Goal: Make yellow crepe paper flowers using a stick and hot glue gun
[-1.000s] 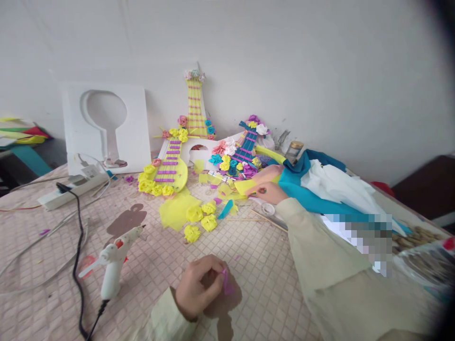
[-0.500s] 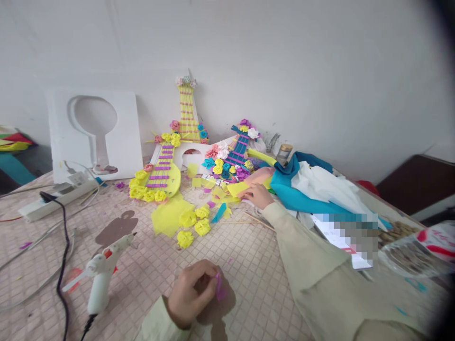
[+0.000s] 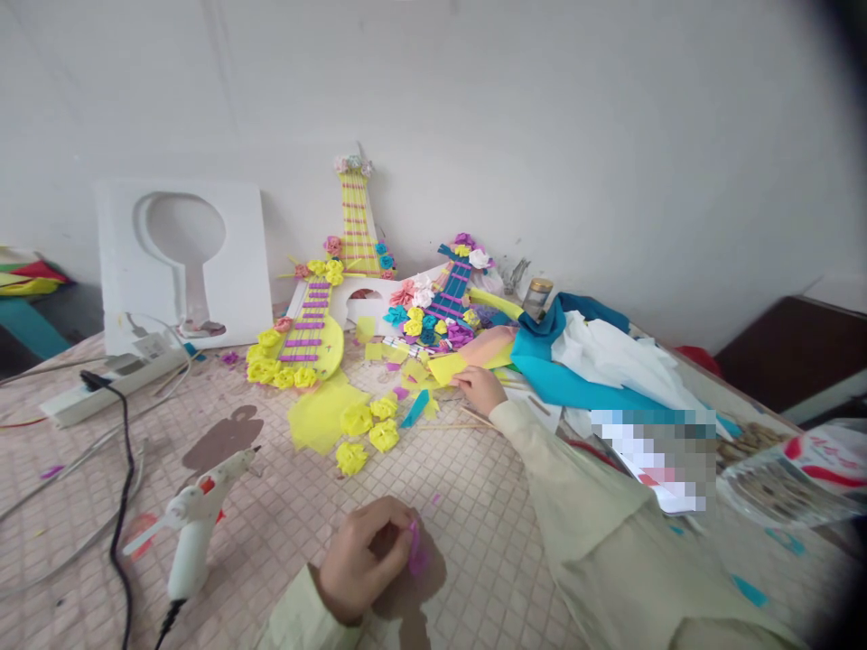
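Observation:
Near the front edge, my left hand (image 3: 362,555) pinches a small piece of purple crepe paper (image 3: 417,555) between thumb and forefinger. My right hand (image 3: 482,392) is stretched forward beside a yellow paper sheet (image 3: 452,366), fingers bent and close together. What they hold, if anything, I cannot make out. Thin wooden sticks (image 3: 447,425) lie just below that hand. To its left are a blue paper scrap (image 3: 415,409) and several yellow paper flowers (image 3: 384,435). A small yellow paper-covered guitar (image 3: 330,343), trimmed with flowers and purple strips, stands behind them.
At left lie a glue gun (image 3: 193,533), its black cable (image 3: 124,469) and a white power strip (image 3: 112,388). A white cut-out board (image 3: 247,262) leans on the wall. Blue cloth-like paper (image 3: 562,370), a lidded jar (image 3: 538,296) and a plastic bottle (image 3: 778,483) occupy the right.
My right hand has drawn back a little toward me and left, away from the paper pile. My left hand keeps its pinch on the purple paper. The view has shifted slightly.

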The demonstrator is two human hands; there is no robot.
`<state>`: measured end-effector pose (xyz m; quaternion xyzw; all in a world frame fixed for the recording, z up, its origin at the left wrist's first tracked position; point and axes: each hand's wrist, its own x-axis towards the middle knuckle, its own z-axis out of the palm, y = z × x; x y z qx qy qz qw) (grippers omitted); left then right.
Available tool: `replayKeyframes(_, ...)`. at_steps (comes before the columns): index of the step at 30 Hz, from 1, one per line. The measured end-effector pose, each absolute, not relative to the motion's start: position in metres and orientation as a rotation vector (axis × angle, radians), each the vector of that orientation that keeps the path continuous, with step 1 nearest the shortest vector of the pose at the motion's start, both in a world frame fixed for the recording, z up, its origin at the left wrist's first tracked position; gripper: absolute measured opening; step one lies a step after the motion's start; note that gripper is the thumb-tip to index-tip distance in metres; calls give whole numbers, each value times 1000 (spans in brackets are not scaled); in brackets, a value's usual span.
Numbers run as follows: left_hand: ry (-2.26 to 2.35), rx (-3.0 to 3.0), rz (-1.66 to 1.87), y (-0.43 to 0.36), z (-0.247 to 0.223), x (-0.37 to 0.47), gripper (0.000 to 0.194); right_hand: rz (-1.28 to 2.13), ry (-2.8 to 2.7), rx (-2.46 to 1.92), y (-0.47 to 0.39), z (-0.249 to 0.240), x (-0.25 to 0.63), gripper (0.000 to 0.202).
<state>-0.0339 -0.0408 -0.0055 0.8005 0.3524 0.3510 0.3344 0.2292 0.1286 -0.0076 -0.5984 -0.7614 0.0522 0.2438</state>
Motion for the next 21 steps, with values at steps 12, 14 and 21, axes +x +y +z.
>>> replayKeyframes(12,927,2065,935,-41,-2,-33,10,347,-1335,-1305,139,76,281,43)
replayKeyframes(14,939,2062,929,-41,-3,-34,10,374,-1319,-1271,136,85,286,44)
replayKeyframes(21,923,2071,905,-41,-5,-35,9,396,-1563,-1343,124,66,278,43)
